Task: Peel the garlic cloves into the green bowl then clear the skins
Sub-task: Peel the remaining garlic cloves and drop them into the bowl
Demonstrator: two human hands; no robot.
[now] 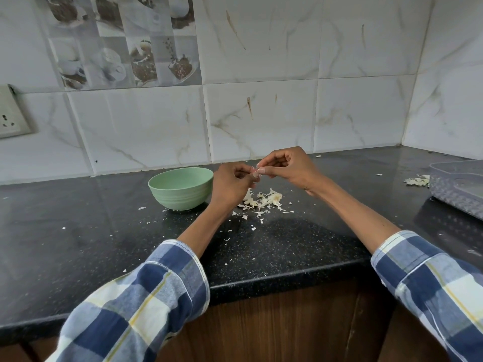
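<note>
Nearest to the camera, two checked sleeves (pixel 146 307) are seen above the front edge of the black counter (pixel 78 231). Past that edge, small scraps are scattered on the counter. Farther in, a pile of garlic skins (pixel 264 201) lies on the counter, just to the right of the green bowl (pixel 181 188). Both hands are held together above this pile. A small garlic clove (pixel 257 171) is pinched between the curled fingers of the left hand (pixel 232 185) and the curled fingers of the right hand (pixel 288 165), to the right of the bowl and slightly above its rim. Far to the right of the bowl, a grey plastic container (pixel 457 186) stands, with more skins (pixel 417 181) beside it. Behind the bowl, a tiled wall (pixel 261 113) is seen.
</note>
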